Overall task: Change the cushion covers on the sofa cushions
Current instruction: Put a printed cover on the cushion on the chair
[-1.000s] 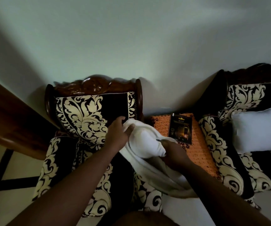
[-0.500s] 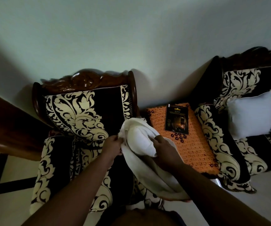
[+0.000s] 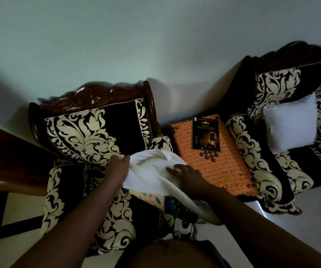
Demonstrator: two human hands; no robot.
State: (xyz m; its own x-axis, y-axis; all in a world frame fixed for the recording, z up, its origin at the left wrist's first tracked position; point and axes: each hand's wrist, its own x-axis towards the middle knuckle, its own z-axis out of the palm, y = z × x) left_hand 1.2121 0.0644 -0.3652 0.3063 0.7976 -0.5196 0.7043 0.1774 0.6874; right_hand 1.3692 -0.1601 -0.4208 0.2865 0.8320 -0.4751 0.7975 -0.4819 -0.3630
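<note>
Over the armchair (image 3: 90, 136) seat, you have the cushion (image 3: 152, 171) lower than a second ago. Then its bare end bulged from the white cover; now cloth lies over all of it, so this one looks nearly dressed. Your left hand (image 3: 118, 166) grips the cover's left edge, fingers tucked in the cloth. Your right hand (image 3: 186, 176) lies flat on top, fingers spread, gripping nothing. Cover: cream-white, soft, creased, slack tail trailing toward you.

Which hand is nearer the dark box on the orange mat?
Right. The right hand lies on the white cushion just below-left of the dark box, beside the orange mat. The left hand grips the cushion's far left edge, farther away.
</note>
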